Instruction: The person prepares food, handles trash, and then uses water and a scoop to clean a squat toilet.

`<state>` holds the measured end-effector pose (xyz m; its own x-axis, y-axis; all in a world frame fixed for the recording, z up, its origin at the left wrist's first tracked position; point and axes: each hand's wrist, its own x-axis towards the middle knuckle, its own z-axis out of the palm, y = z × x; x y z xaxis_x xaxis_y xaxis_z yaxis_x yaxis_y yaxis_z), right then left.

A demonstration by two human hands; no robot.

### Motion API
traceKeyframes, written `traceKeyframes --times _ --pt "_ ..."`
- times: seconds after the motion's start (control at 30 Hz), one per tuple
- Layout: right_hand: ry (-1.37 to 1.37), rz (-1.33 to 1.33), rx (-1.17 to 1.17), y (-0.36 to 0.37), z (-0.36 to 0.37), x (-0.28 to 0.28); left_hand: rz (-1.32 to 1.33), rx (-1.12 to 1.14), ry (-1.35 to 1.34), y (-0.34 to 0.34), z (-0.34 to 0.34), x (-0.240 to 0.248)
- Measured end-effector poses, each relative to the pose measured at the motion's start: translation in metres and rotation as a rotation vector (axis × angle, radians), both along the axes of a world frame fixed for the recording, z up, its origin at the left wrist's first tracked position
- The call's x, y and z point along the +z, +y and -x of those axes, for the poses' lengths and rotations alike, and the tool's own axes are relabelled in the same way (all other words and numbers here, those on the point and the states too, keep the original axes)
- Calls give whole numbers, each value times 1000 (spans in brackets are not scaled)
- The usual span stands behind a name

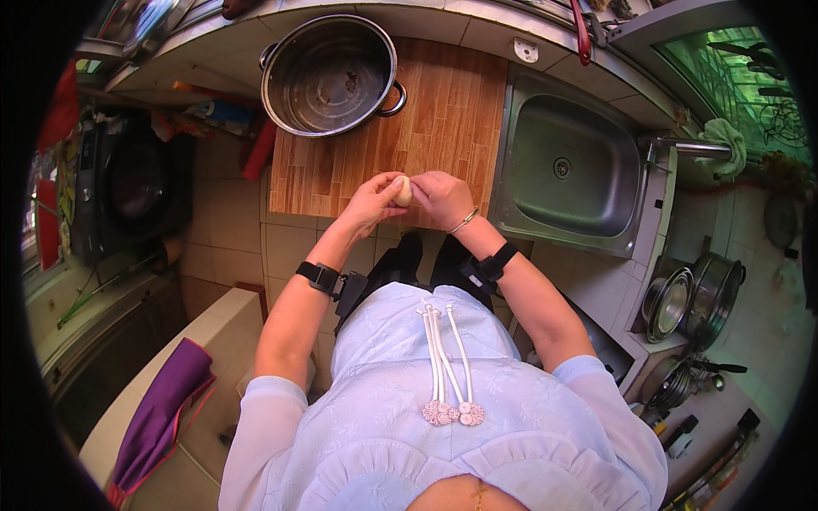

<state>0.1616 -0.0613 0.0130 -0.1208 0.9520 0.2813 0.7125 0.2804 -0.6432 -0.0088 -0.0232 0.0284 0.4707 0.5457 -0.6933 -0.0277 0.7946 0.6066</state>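
Observation:
My left hand (371, 203) holds a small pale, rounded lump (403, 194) between thumb and fingers, close to the counter's front edge. Its exact kind is too small to make out. Against the lump's right side, the fingers of my right hand (445, 199) are pinched together, their tips partly hidden. Both hands are over the near edge of the wood-patterned countertop (443, 102). Beyond them, at the back left of that top, stands a large steel pot (328, 81) with two loop handles, dark inside with some small bits on its bottom.
Right of the countertop is a steel sink (562, 162) with a drain. Steel basins and pots (673, 302) stand on a shelf at the far right. A dark front-loading washing machine (128, 187) is at the left. Purple cloth (162, 417) hangs over a ledge at lower left.

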Motion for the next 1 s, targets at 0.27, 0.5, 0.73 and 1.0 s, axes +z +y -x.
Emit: traceKeyframes --times 0.27,0.5,0.73,1.0 --pt "-28 10 -74 0 5 -3 -45 -59 42 2 -2 1" --pt "31 43 -79 3 9 -6 -39 -61 5 4 4 1" --pt "68 74 -82 4 13 -6 -34 -64 -20 5 11 -2" --pt "70 200 -152 7 -4 -18 12 -21 -165 4 19 13"
